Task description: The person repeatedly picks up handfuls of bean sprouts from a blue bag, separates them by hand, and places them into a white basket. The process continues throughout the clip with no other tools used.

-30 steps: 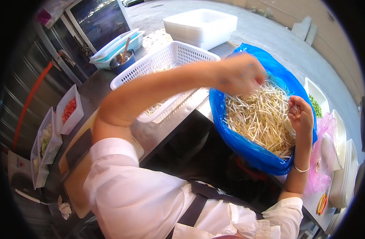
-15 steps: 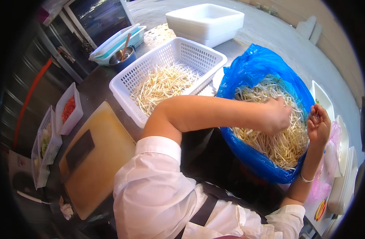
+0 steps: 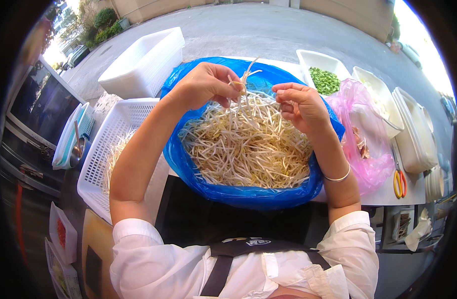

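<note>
My left hand (image 3: 208, 85) is closed in a pinch on a few bean sprouts (image 3: 245, 82), which stick up past the fingertips. Just to its right, my right hand (image 3: 304, 107) is held up with its fingers curled in. Whatever it may pinch is too small to make out. Both hands hover above a wide blue plastic bag (image 3: 243, 197), its mouth spread and filled with a pile of loose bean sprouts (image 3: 248, 144). At the left a white perforated basket (image 3: 95, 169) holds more sprouts, partly hidden behind my left forearm.
Stacked white tubs (image 3: 144, 65) stand at the back left. On the right are a tub of chopped greens (image 3: 324, 79), a pink plastic bag (image 3: 368, 164), scissors (image 3: 400, 184) and lidded containers (image 3: 413, 132). A cutting board with a dark cleaver (image 3: 93, 271) lies at lower left.
The view has swung to the right. My left hand has risen from the pile and now holds a few sprouts up. The right hand has come over the bag, nearer the left.
</note>
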Demonstrator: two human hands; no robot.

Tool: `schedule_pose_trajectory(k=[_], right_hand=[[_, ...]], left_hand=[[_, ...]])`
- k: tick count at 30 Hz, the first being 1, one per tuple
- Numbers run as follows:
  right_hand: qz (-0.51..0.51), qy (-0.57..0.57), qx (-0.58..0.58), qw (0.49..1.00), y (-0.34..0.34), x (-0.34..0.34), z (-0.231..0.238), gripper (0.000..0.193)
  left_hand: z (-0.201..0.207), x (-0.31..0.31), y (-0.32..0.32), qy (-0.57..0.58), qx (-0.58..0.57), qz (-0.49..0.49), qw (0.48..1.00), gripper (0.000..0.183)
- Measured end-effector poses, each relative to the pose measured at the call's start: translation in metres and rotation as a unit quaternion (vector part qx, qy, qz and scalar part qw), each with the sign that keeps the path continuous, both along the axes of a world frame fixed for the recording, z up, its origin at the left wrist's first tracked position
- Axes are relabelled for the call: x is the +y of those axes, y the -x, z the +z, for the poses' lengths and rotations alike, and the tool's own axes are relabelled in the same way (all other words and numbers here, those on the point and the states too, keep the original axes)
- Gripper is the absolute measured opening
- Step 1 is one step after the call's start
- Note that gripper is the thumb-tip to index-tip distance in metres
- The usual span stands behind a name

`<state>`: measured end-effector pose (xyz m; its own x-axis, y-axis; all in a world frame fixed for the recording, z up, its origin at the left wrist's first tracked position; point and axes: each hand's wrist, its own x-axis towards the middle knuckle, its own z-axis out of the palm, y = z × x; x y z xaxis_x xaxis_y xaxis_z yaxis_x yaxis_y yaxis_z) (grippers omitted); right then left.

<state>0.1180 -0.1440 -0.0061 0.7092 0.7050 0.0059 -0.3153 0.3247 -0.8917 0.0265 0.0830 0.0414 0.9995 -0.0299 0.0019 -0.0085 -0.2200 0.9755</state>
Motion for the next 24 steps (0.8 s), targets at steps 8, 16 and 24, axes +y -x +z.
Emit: schedule_pose_trajectory(k=[8,16,24], right_hand=[[-0.019,-0.054,0.021,0.998,-0.004,0.003,-0.007,0.018],[0.016,-0.108,0.041,0.993,-0.005,-0.002,-0.002,0.032],[-0.11,-0.009,-0.146,0.983,0.007,0.004,-0.006,0.016]], left_hand=[[-0.001,-0.013,-0.001,0.081,-0.001,-0.039,0.996,0.009],[-0.005,-0.018,0.004,0.109,0.041,-0.046,0.992,0.011],[-0.005,-0.02,0.01,0.076,0.057,-0.031,0.995,0.012]])
